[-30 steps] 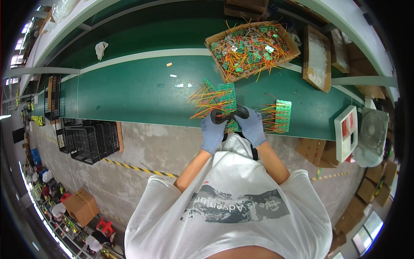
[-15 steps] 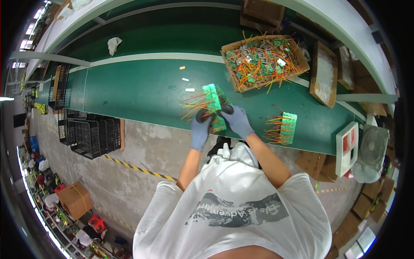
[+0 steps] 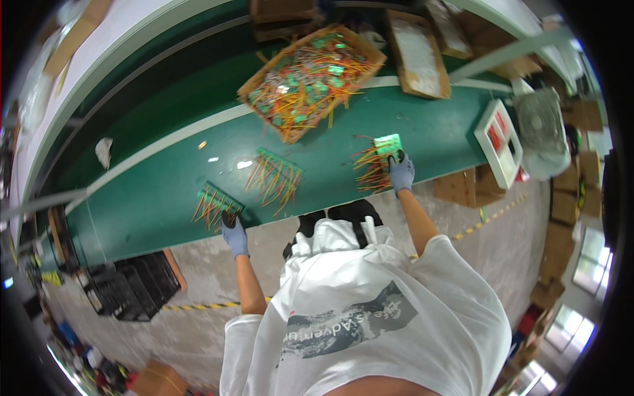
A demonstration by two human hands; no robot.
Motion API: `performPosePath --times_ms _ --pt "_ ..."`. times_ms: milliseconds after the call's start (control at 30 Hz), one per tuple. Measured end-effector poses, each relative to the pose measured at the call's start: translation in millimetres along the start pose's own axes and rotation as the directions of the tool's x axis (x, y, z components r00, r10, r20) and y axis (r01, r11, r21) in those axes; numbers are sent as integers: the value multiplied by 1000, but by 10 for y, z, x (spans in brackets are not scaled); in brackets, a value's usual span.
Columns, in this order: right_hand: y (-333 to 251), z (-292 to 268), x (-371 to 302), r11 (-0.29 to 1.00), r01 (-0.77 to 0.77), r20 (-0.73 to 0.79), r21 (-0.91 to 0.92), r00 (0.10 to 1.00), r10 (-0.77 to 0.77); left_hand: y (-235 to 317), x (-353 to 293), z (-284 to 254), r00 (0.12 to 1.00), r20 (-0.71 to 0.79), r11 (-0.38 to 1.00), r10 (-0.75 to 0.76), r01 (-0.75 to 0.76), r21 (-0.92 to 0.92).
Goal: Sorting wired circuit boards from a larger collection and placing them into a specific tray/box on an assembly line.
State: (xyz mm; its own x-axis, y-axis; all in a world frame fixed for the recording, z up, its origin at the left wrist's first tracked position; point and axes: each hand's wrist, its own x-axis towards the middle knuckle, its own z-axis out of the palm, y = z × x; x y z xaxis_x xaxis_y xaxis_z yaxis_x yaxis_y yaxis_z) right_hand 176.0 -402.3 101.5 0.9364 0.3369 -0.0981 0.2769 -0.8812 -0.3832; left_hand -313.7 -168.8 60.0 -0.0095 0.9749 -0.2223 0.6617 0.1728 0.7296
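Note:
My left hand [image 3: 235, 237], in a grey glove with dark fingertips, is closed on the near end of a green circuit board strip [image 3: 222, 196] with red and yellow wires, at the left of the green bench. Over on the right, my right hand [image 3: 401, 175], gloved alike, grips the near right side of a wired circuit board panel [image 3: 387, 144]; its wires point left. Between the hands a wired circuit board [image 3: 281, 165] lies on the bench with nobody touching it. Under the dark fingertips, the exact grip is partly hidden.
A cardboard box [image 3: 247, 92] heaped with wired boards stands behind. To its right is a carton with white contents [image 3: 417, 63]. A white tray with red parts [image 3: 496, 142] sits at the right end. Black crates [image 3: 135, 287] stand below the bench's left edge.
My hands were together over boards and have moved apart, left hand leftward and right hand to the right-hand panel. One board now lies between them. The whole view has turned.

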Motion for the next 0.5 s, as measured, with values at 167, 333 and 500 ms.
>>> performPosePath --times_ms 167,333,500 --pt "687 70 288 965 13 -1 -262 1000 -13 -2 363 191 967 188 961 171 -206 185" --pt "768 140 415 993 -112 244 -40 963 118 613 334 127 855 286 737 433 -518 433" --pt "481 -184 249 847 -175 208 501 975 78 1240 -118 16 903 -243 922 355 -296 248"
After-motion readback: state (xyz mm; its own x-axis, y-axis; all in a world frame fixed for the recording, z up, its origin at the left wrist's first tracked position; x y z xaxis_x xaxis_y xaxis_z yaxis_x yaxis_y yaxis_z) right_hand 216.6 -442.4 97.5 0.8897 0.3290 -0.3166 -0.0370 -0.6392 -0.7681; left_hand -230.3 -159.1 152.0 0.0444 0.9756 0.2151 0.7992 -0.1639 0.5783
